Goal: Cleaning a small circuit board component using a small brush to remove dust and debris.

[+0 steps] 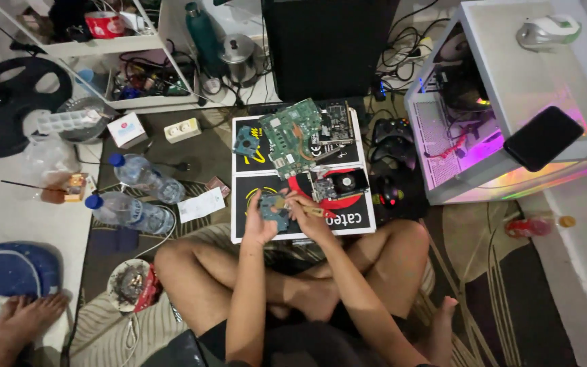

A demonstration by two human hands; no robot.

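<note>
Two hands met over a small bluish circuit board (274, 212) at the mat's (361, 216) 7 o'clock corner. Our left hand (258, 221) was curled around the board's edge, fingers closed on it. Our right hand (307, 212) pinched a thin stick-like tool (312, 211) against the board. We judged this as detail work on the board, mid-step. Any further move called for a steady grip. Green motherboard (292, 136) lay at 12 o'clock, well apart.
</note>
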